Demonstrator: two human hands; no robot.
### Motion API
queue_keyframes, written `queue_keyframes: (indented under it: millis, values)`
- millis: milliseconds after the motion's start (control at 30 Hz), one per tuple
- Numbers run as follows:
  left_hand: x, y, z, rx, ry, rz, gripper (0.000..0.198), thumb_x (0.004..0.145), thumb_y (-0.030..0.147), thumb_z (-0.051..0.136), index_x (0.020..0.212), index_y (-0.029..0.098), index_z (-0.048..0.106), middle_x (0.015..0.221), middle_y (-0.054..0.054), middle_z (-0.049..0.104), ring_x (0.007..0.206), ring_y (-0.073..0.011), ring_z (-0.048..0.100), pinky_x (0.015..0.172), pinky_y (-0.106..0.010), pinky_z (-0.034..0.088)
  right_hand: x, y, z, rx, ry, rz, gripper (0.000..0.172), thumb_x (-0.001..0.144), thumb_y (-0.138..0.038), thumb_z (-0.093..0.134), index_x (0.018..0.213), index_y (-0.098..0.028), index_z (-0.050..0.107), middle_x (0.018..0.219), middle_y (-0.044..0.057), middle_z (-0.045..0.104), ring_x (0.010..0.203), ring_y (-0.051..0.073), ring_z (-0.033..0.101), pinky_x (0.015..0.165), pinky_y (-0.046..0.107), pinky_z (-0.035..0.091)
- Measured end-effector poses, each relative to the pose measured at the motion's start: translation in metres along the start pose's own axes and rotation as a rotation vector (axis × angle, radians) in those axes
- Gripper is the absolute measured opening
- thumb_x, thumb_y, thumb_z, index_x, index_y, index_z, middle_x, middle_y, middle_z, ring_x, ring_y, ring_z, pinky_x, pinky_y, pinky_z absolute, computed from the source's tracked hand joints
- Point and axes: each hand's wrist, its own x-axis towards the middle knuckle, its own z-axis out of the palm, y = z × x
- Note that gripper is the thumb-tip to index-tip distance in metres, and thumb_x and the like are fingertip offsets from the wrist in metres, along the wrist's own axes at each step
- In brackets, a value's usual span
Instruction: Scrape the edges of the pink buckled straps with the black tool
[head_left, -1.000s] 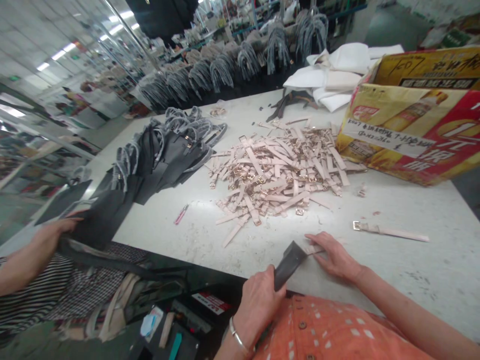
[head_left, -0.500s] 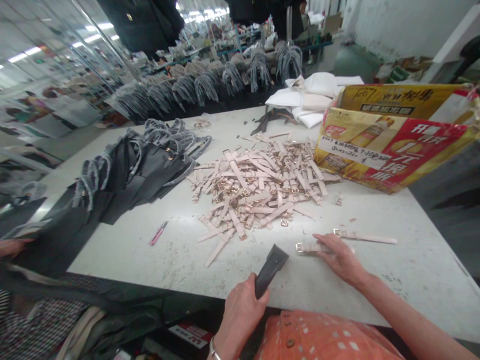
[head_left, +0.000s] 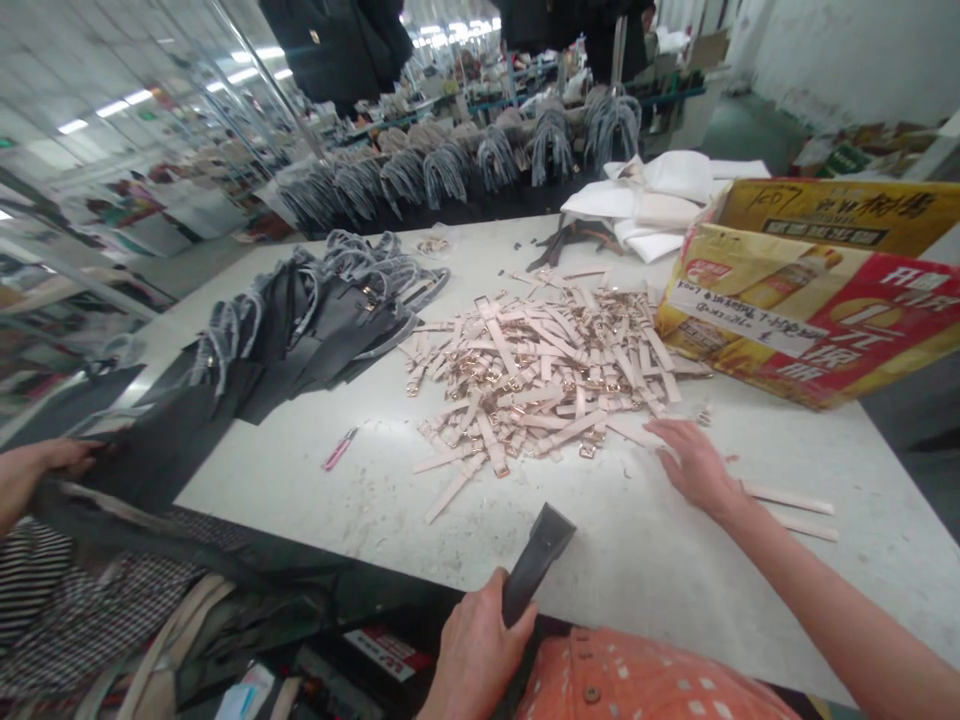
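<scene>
My left hand [head_left: 484, 640] grips a dark grey strap-like piece [head_left: 536, 560] with a wide, flat end, held at the table's near edge. My right hand [head_left: 694, 465] reaches out over the table with its fingers apart, at the right edge of a heap of pale pink buckle straps [head_left: 540, 370]. Its fingertips are near the end of a single pink strap [head_left: 632, 431]; whether they touch it I cannot tell. Two more pink straps [head_left: 791, 498] lie side by side to the right, partly hidden behind my right wrist.
A yellow and red cardboard box [head_left: 817, 310] stands at the right. White sheets [head_left: 660, 200] lie behind the heap. Dark bag pieces with grey handles [head_left: 300, 320] fill the left, where another person's hand [head_left: 52, 465] holds one. A pink cutter [head_left: 340, 450] lies between.
My right hand has let go of a buckle strap, left beside another one, and moved forward to the heap. My left hand still holds the dark piece. The view has swung slightly left.
</scene>
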Motion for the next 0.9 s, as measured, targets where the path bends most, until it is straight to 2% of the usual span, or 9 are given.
queue_keyframes:
  millis: [133,233,333,433,533,667,767,900]
  values:
    - [-0.006,0.0,0.005,0.002,0.026,-0.001,0.032,0.083,0.046,0.046,0.102,0.021,0.057,0.09,-0.007,0.069,0.089,-0.0213,0.064,0.073,-0.025,0.042,0.074,-0.023,0.027,-0.079,-0.137,-0.092,0.052,0.075,-0.006,0.05,0.125,-0.021,0.053,0.131,0.011,0.048,0.119,0.031,0.043,0.094,0.049,0.04]
    - [-0.01,-0.004,0.012,0.011,0.05,-0.005,0.032,0.083,0.046,0.048,0.103,0.023,0.057,0.09,-0.006,0.069,0.09,-0.0217,0.063,0.074,-0.026,0.042,0.097,-0.023,0.035,-0.096,-0.188,-0.13,0.045,0.074,-0.007,0.055,0.116,-0.022,0.061,0.129,0.012,0.05,0.115,0.033,0.044,0.089,0.049,0.041]
    - [-0.014,-0.009,0.016,-0.017,0.047,-0.004,0.028,0.082,0.044,0.048,0.1,0.023,0.058,0.088,-0.005,0.069,0.087,-0.0205,0.063,0.072,-0.024,0.041,0.098,-0.017,0.028,-0.085,-0.218,-0.183,0.03,0.075,-0.014,0.061,0.103,-0.023,0.066,0.127,0.01,0.053,0.114,0.033,0.045,0.088,0.048,0.04]
    - [-0.016,-0.011,0.017,-0.05,0.06,-0.01,0.028,0.082,0.043,0.048,0.1,0.024,0.058,0.087,-0.004,0.069,0.086,-0.0203,0.063,0.072,-0.025,0.041,0.09,-0.009,0.016,-0.07,-0.242,-0.241,0.012,0.083,-0.022,0.056,0.089,-0.023,0.067,0.122,0.007,0.057,0.113,0.03,0.047,0.09,0.047,0.038]
    - [-0.016,-0.01,0.017,-0.057,0.066,-0.011,0.03,0.082,0.043,0.048,0.103,0.024,0.057,0.089,-0.005,0.068,0.089,-0.021,0.063,0.075,-0.026,0.042,0.082,-0.005,0.012,-0.055,-0.248,-0.29,0.017,0.086,-0.02,0.05,0.093,-0.023,0.065,0.119,0.007,0.059,0.111,0.027,0.049,0.091,0.046,0.037]
    - [-0.013,-0.007,0.015,-0.035,0.061,0.011,0.032,0.081,0.045,0.049,0.102,0.023,0.059,0.089,-0.006,0.068,0.089,-0.0214,0.063,0.075,-0.026,0.042,0.077,-0.006,0.021,-0.06,-0.285,-0.307,0.033,0.076,-0.007,0.05,0.104,-0.019,0.061,0.117,0.009,0.059,0.11,0.026,0.05,0.088,0.04,0.037]
    - [-0.011,-0.005,0.012,-0.036,0.052,0.01,0.033,0.082,0.045,0.048,0.104,0.023,0.059,0.089,-0.006,0.068,0.088,-0.0215,0.063,0.075,-0.026,0.043,0.076,-0.006,0.024,-0.065,-0.305,-0.308,0.03,0.073,-0.007,0.053,0.098,-0.02,0.063,0.11,0.008,0.061,0.104,0.025,0.051,0.083,0.037,0.036]
    - [-0.01,-0.005,0.009,-0.044,0.024,-0.012,0.036,0.081,0.046,0.048,0.107,0.022,0.058,0.093,-0.007,0.069,0.092,-0.0217,0.063,0.076,-0.025,0.043,0.072,-0.009,0.014,-0.101,-0.318,-0.314,0.021,0.079,-0.019,0.057,0.099,-0.021,0.064,0.102,0.008,0.062,0.097,0.025,0.053,0.082,0.038,0.033]
